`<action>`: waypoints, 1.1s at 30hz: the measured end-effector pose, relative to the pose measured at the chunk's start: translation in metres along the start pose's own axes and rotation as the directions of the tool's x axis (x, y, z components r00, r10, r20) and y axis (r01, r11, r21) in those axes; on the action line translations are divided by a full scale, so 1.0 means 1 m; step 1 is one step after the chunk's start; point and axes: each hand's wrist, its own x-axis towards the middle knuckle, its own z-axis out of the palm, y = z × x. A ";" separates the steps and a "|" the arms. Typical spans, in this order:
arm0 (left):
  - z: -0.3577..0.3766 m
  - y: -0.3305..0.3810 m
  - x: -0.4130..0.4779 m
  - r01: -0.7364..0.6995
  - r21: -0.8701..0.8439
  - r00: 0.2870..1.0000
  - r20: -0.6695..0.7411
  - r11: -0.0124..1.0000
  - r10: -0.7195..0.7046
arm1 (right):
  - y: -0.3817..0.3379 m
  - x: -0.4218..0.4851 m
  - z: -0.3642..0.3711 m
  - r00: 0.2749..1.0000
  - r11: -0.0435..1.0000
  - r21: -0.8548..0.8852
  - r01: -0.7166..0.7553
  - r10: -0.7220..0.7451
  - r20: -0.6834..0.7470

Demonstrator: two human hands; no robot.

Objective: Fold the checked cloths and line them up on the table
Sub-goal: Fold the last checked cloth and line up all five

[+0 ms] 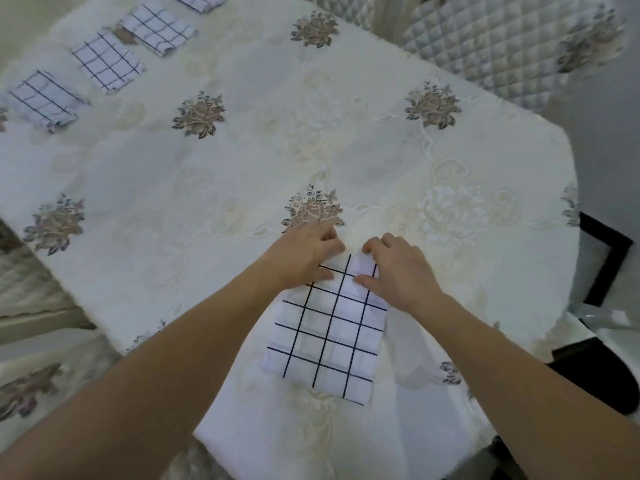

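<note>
A white cloth with a dark check (329,336) lies folded into a long strip on the table's near edge. My left hand (308,256) grips its far left corner, thumb on top and fingers curled at the edge. My right hand (394,268) grips the far right corner the same way. Several folded checked cloths lie in a slanting row at the far left: one (43,100), another (107,60), a third (159,27), and part of one more (201,0) at the top edge.
The table (242,161) wears a cream embroidered tablecloth with brown flower motifs. Quilted chair backs (485,39) stand beyond the far edge. A dark chair (602,258) stands at the right, and another cushioned seat (31,386) at the lower left.
</note>
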 end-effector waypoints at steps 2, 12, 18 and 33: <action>-0.002 -0.003 0.003 0.001 -0.035 1.000 0.013 0.999 -0.001 | -0.003 0.004 0.000 0.999 0.999 0.029 -0.041 0.040 0.033; -0.007 0.001 0.016 0.033 -0.088 0.991 0.136 0.996 -0.020 | -0.004 0.015 -0.011 0.981 0.999 0.038 -0.028 0.020 0.191; -0.008 0.001 0.022 0.058 -0.124 0.991 0.129 0.991 -0.042 | 0.006 0.018 -0.015 0.978 0.977 0.214 0.021 -0.065 0.200; -0.048 0.012 0.042 0.043 0.064 0.991 0.122 0.997 -0.051 | 0.013 0.036 -0.036 0.977 0.974 0.227 -0.017 -0.032 0.210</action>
